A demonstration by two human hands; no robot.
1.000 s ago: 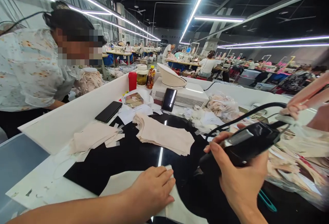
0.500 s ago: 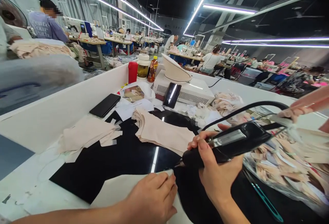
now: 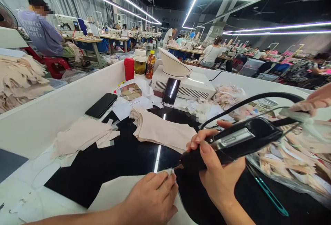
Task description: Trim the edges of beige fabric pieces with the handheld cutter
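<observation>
My left hand (image 3: 152, 199) lies flat, fingers together, on a pale beige fabric piece (image 3: 113, 192) spread over the glossy black work surface (image 3: 121, 159). My right hand (image 3: 217, 173) grips a black corded hand tool (image 3: 232, 142); its metal tip touches the fabric's top edge just beside my left fingertips. The tool's black cable (image 3: 248, 101) arcs up and to the right. A folded stack of beige fabric (image 3: 162, 132) lies just behind the tool tip.
More beige pieces (image 3: 82, 137) lie at the left, and a black phone (image 3: 101, 104) beside the white wall (image 3: 51, 111). A white machine (image 3: 183, 83), bottles (image 3: 139, 63) and a red cup (image 3: 128, 69) stand behind. Bagged fabric (image 3: 289, 159) fills the right, where another person's hand (image 3: 310, 102) reaches in.
The tool in my right hand has moved left and down until its tip meets the fabric edge. The person leaning in at the left has gone from view. My left hand has stayed put.
</observation>
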